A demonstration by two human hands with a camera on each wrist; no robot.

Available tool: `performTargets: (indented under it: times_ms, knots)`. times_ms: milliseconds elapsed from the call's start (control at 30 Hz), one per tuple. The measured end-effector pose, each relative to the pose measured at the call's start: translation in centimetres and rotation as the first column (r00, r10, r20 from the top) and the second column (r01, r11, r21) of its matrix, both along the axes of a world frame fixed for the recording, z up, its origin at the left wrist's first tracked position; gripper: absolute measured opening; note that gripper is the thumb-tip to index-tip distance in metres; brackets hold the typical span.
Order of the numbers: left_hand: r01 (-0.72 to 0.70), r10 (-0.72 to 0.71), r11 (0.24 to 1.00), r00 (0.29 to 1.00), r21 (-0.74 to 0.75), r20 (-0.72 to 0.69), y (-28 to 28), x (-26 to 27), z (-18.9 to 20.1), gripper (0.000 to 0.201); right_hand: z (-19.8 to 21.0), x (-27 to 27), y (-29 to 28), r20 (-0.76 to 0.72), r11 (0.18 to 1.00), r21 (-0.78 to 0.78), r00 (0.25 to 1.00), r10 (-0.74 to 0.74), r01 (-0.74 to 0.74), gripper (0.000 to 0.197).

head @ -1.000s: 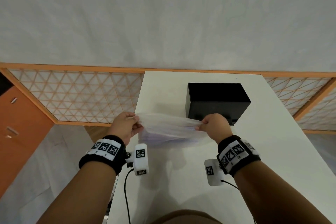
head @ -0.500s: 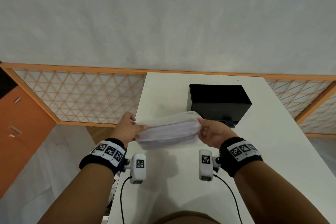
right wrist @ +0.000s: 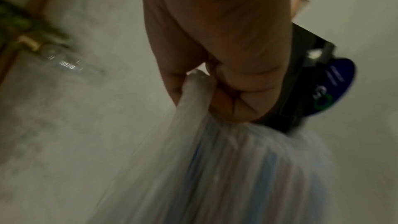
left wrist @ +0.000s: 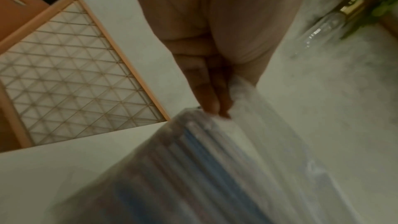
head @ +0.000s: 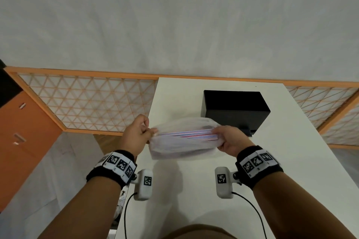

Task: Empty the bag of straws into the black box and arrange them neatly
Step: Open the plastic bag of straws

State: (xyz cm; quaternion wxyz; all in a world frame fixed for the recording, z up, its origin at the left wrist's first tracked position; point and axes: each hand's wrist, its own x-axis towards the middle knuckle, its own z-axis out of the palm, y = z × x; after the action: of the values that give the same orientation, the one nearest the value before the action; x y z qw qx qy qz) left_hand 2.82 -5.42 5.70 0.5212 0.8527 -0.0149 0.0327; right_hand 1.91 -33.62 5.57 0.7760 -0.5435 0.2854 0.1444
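Left to right: orange cabinet (head: pixel 23 122) at the far left, then a lattice screen (head: pixel 87 103) behind the white surface (head: pixel 291 161). The left hand (head: pixel 136 134) has its fingers (left wrist: pixel 206 91) pinched on the left end of the clear bag (head: pixel 182 141), held up above the surface. You can see the straws (head: pixel 188 134) inside, lying sideways with red and blue stripes. The right hand (head: pixel 231 139) has its fingers (right wrist: pixel 232 101) curled tight around the bag's right end, plastic bunched up in the fist. Just past that hand, on the far side, sits the black box (head: pixel 235 108), on the surface, right of center. The wrist views are pretty blurry.
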Motion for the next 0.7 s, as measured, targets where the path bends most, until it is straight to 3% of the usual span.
performTargets:
  times_ms: [133,267,333,400,500,567,633,700]
  knots:
    - [0.030,-0.030,1.000,0.994,0.004,-0.108,0.8,0.2,-0.3,0.024,-0.7,0.1,-0.5,0.076,0.930,-0.366,0.994,0.079,-0.046,0.021]
    - [0.121,-0.072,0.945,0.983,0.305,-0.169,0.3,0.3,0.0,0.038,-0.6,-0.1,-0.5,0.101,0.797,-0.594,0.974,0.204,-0.106,0.018]
    - [0.077,0.006,0.839,0.989,0.539,-0.150,0.0,0.2,0.5,0.031,-0.3,0.0,-0.2,0.116,0.780,-0.613,0.962,0.246,-0.126,0.015]
    - [0.017,0.096,0.739,0.987,0.674,-0.130,0.0,0.1,0.8,0.029,-0.2,0.2,-0.1,0.134,0.803,-0.578,0.954,0.269,-0.145,0.013]
    - [0.011,0.135,0.664,0.982,0.747,-0.134,0.4,0.5,0.6,0.040,0.0,0.1,-0.1,0.168,0.878,-0.453,0.952,0.255,-0.156,0.015]
    - [0.048,0.105,0.631,0.984,0.774,-0.147,0.8,1.0,0.7,0.034,0.0,0.1,-0.3,0.217,0.925,-0.352,0.949,0.230,-0.144,0.027]
    - [0.082,0.059,0.611,0.987,0.787,-0.149,1.3,1.3,0.8,0.017,0.3,-0.1,-0.5,0.243,0.920,-0.352,0.933,0.265,-0.169,0.033]
    - [0.104,0.012,0.599,0.990,0.794,-0.139,1.7,1.4,0.4,0.023,0.7,-0.2,-0.8,0.230,0.840,-0.496,0.900,0.370,-0.219,0.032]
